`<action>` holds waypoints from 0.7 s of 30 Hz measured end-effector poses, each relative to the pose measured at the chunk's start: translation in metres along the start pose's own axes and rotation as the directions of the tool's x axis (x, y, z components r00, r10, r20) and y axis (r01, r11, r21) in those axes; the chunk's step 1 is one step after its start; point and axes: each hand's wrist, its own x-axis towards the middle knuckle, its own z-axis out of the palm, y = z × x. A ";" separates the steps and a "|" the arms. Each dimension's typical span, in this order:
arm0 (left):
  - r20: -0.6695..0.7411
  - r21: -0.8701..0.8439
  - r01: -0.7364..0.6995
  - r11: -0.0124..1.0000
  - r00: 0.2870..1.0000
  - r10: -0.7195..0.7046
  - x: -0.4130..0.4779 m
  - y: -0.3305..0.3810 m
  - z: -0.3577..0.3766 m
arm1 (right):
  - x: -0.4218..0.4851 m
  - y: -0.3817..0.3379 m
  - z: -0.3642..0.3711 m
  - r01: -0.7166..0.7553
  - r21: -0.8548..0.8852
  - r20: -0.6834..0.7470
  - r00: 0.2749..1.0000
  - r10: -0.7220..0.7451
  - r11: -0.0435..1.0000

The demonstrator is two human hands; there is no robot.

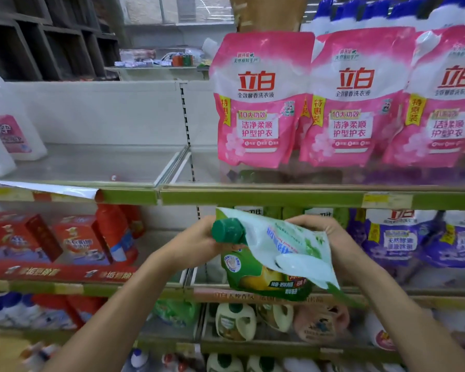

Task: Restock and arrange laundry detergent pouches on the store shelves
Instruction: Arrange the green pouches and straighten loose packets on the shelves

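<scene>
Head view: nearest us, mid-frame, both hands hold a green-and-white detergent pouch [287,251] tilted over, its green cap [228,231] pointing toward 9 o'clock. Our left hand [196,244] curls round the spout end beside the cap. Our right hand [324,230] grips the opposite edge at 3 o'clock, fingers folded over it. Just below the pouch, at its 6 o'clock, a greener pouch [263,280] shows; we cannot tell whether it stands on the middle shelf [253,294] or hangs in our grip. Farther back, purple pouches [397,240] stand at 3 o'clock on that shelf, and pink pouches [258,103] line the upper shelf [279,197] at 1 o'clock. We judge the step to be standing the pouch up. We should turn the cap upward, face the label outward, seat the base flat beside the purple row, and let go only once it stands unaided.
</scene>
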 end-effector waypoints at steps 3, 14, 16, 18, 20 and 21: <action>0.009 -0.019 0.017 1.000 1.000 -0.016 -0.010 -0.007 0.008 | 0.003 0.026 -0.004 -0.043 -0.050 -0.018 0.999 0.042 0.998; -0.051 -0.039 0.143 0.989 0.988 -0.145 -0.008 -0.069 0.024 | 0.017 0.089 -0.009 -0.167 -0.157 -0.050 0.986 0.161 0.973; -0.073 -0.070 0.187 0.980 0.979 -0.192 -0.005 -0.090 0.025 | 0.021 0.098 -0.011 -0.210 -0.143 -0.056 0.977 0.204 0.967; -0.046 -0.094 0.227 0.969 0.972 -0.232 -0.001 -0.105 0.027 | 0.026 0.109 -0.014 -0.258 -0.139 -0.075 0.965 0.250 0.956; -0.026 -0.066 0.253 0.965 0.966 -0.256 0.007 -0.122 0.027 | 0.030 0.119 -0.017 -0.291 -0.210 -0.102 0.956 0.275 0.933; -0.017 -0.070 0.259 0.963 0.965 -0.260 0.011 -0.128 0.025 | 0.033 0.125 -0.020 -0.300 -0.237 -0.118 0.953 0.279 0.924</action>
